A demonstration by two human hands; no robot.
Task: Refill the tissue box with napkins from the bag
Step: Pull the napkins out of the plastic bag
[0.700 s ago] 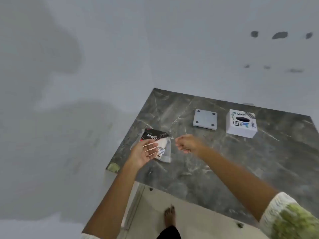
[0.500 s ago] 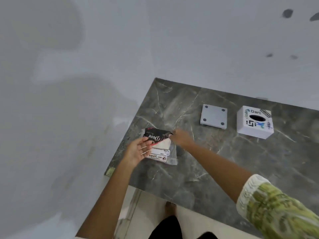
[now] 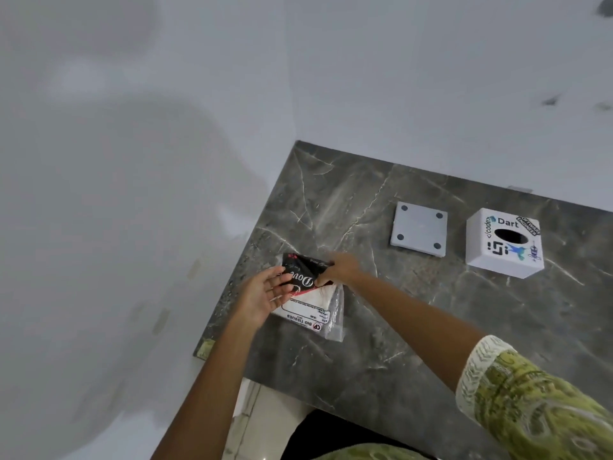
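Observation:
A clear plastic bag of white napkins (image 3: 310, 308), with a black printed top and a white label, lies near the left edge of the dark marble table (image 3: 414, 327). My left hand (image 3: 262, 293) rests on the bag's left side with fingers spread. My right hand (image 3: 338, 268) pinches the bag's black top edge. The white cube tissue box (image 3: 504, 244), with stickers and an oval hole on top, stands at the far right. Its flat grey base plate (image 3: 419, 229), showing round pads at the corners, lies beside the box on the left.
White walls meet in a corner behind the table's far left end. The table's left and near edges drop to a pale tiled floor (image 3: 262, 423). A green patterned sleeve (image 3: 530, 400) covers my right upper arm.
My right hand has reached left and taken the bag's top edge. My left hand has gone from holding the bag up to pressing it down. The view has shifted closer to the table.

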